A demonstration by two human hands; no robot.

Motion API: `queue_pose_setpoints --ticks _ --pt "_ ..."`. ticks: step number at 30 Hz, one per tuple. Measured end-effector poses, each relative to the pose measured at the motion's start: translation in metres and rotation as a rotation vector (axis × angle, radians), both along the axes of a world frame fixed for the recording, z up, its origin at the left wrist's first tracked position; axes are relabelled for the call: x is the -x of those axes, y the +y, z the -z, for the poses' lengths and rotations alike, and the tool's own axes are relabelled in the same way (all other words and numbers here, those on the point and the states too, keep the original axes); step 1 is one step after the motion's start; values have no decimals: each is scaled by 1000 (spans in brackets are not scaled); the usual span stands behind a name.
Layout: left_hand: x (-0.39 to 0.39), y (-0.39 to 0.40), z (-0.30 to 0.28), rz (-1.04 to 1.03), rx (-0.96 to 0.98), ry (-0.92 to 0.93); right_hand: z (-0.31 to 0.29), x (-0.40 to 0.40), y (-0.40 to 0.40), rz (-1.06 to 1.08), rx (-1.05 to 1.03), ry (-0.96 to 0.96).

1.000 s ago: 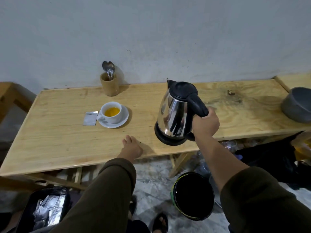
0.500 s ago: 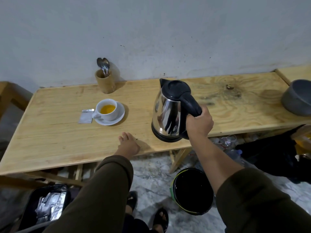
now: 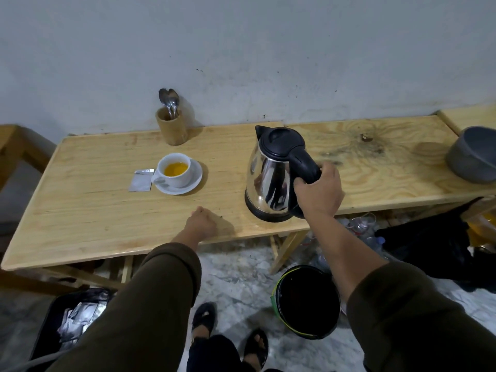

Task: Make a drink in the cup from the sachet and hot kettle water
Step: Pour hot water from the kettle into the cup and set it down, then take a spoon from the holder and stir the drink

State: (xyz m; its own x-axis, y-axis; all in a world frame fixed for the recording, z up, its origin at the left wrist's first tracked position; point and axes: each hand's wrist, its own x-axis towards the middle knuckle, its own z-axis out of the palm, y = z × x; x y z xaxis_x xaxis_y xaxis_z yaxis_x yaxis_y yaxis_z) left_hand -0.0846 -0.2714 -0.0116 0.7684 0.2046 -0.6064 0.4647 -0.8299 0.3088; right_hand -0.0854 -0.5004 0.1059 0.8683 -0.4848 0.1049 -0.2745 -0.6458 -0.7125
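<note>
1. A pale wooden table (image 3: 88, 210) with visible grain runs along a grey plaster wall (image 3: 241, 49). At its back edge stands a round wooden holder (image 3: 171, 127) with metal spoons (image 3: 169, 99) upright in it.
2. The cup (image 3: 175, 169), white and glossy, sits on a white saucer (image 3: 194, 181) on the left half of the table and holds an amber-yellow liquid. The silver foil sachet (image 3: 140, 181) lies flat just beside the saucer's left rim, its top torn.
3. The kettle (image 3: 271, 178), polished steel with a black plastic lid, handle and base, stands upright on the table, well apart from the cup, with nothing between them.
4. The right hand (image 3: 319, 194) is at the kettle's handle, fingers curled loosely around its lower part.
5. The left hand (image 3: 201, 224) rests on the table's front edge, fingers curled in together, holding nothing.
6. A dull grey bowl (image 3: 472, 154) sits at the far right. Under the table are a black bucket (image 3: 308, 302), clear plastic bottles (image 3: 359, 226), and a dark case (image 3: 53, 318) of foil packets.
</note>
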Motion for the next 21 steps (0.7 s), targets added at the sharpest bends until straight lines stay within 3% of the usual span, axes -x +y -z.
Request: queue_pose_setpoints --ticks 5,9,21 --pt "2 19 -10 -63 93 -56 -19 -5 23 -99 180 -204" --pt "-7 45 -20 -254 208 -71 -35 -19 61 -232 245 -265" --pt "-60 138 -36 -483 349 -174 -20 -96 208 -492 70 28"
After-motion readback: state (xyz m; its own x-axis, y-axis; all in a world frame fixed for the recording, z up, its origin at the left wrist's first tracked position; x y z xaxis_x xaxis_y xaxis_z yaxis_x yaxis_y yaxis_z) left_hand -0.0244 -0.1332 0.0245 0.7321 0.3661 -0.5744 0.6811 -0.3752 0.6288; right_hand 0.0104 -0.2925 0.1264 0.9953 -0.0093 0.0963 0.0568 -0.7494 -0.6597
